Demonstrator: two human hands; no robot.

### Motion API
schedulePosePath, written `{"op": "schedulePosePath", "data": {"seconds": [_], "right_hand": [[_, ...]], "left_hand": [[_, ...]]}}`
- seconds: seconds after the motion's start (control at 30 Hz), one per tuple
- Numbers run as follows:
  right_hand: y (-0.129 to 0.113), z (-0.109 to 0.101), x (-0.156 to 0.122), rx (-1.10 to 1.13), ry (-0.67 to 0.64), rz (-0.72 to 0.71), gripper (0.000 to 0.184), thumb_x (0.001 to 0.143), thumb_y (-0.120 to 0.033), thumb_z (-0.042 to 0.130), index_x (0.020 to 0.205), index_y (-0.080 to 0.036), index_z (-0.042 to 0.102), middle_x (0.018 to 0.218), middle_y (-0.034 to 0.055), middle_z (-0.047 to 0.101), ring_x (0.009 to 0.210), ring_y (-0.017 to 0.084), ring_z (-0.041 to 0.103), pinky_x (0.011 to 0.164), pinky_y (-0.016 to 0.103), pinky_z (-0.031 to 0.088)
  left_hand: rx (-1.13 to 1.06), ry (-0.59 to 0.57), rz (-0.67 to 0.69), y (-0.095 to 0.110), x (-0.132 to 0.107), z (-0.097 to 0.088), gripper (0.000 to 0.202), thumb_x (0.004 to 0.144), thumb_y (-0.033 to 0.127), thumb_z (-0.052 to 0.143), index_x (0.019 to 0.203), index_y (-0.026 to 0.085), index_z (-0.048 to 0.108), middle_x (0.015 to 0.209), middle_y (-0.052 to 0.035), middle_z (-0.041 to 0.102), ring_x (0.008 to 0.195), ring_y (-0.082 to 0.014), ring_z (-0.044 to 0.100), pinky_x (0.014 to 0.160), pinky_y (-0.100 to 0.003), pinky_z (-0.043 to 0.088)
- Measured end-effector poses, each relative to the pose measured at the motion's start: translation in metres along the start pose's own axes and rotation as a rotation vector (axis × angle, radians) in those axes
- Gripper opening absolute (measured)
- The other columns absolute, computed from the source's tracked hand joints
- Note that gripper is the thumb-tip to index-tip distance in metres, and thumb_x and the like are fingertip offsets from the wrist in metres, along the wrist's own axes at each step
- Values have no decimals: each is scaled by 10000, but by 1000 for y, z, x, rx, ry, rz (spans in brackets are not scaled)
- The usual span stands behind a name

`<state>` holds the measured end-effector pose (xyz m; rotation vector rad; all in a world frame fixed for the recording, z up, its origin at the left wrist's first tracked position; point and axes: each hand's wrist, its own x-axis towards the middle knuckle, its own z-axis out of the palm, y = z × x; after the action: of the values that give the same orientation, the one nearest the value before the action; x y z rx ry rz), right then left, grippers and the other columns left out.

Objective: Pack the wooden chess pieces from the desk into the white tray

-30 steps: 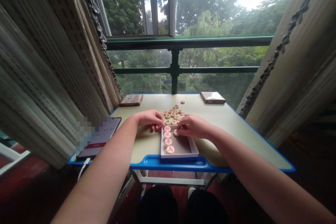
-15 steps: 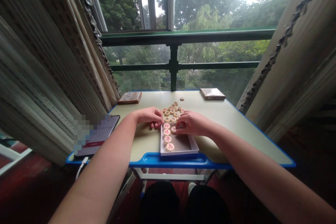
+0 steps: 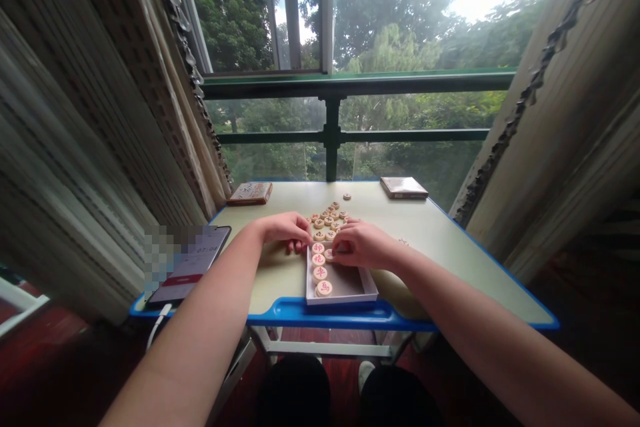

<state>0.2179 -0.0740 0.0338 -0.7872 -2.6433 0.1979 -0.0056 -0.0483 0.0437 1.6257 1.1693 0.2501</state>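
A shallow white box (image 3: 373, 285) stands at the table's front edge. Down its left side runs a column of round wooden Chinese chess pieces (image 3: 320, 273) with red characters. My right hand (image 3: 361, 245) reaches over the box's right wall, fingertips closed on a chess piece (image 3: 329, 254) beside the top of that column. My left hand (image 3: 289, 229) is at the box's back left corner, fingers curled and thumb and forefinger together; whether they grip anything is hidden. Behind the box lies a loose group of chess pieces (image 3: 327, 221), partly covered by my right hand.
A flat brown box (image 3: 250, 193) lies at the back left and another flat box (image 3: 404, 187) at the back right. A lone chess piece (image 3: 347, 197) sits near the far edge. Beside my left forearm is a tablet (image 3: 193, 267) with a white cable (image 3: 159, 323).
The view has tilted slightly, so everything sits lower. My right hand stays at the same piece, which now lies slightly closer to the left column. My left hand keeps to the box corner.
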Motion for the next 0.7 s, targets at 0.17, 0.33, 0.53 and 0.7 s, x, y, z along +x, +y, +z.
{"op": "schedulePosePath", "data": {"seconds": [0.17, 0.33, 0.53, 0.7], "right_hand": [[0, 2, -1, 21, -4, 30, 174, 731, -350, 620, 776, -199, 695, 728, 34, 641, 689, 133, 535, 656, 238, 384], [1, 2, -1, 14, 3, 59, 233, 730, -413, 620, 727, -192, 690, 699, 38, 642, 685, 136, 537, 651, 239, 379], [0, 1, 1, -19, 5, 33, 192, 730, -379, 624, 723, -197, 684, 686, 31, 638, 684, 137, 535, 673, 250, 381], [-1, 0, 1, -32, 2, 38, 202, 731, -385, 621, 716, -193, 681, 673, 31, 632, 669, 139, 527, 683, 259, 381]], "left_hand": [[-8, -9, -27, 1, 1, 0, 235, 569, 312, 719, 644, 120, 606, 506, -2, 591, 452, -90, 529, 432, -200, 409], [7, -5, -18, 2, 0, 0, 221, 579, 300, 713, 648, 119, 606, 507, -2, 592, 455, -87, 530, 439, -196, 411], [1, -21, -8, -1, 1, -1, 268, 566, 341, 726, 659, 120, 605, 509, -2, 590, 452, -89, 531, 437, -199, 407], [1, -23, -6, -2, 2, -2, 267, 572, 343, 723, 670, 122, 610, 518, -2, 592, 463, -89, 535, 439, -198, 409]]}}
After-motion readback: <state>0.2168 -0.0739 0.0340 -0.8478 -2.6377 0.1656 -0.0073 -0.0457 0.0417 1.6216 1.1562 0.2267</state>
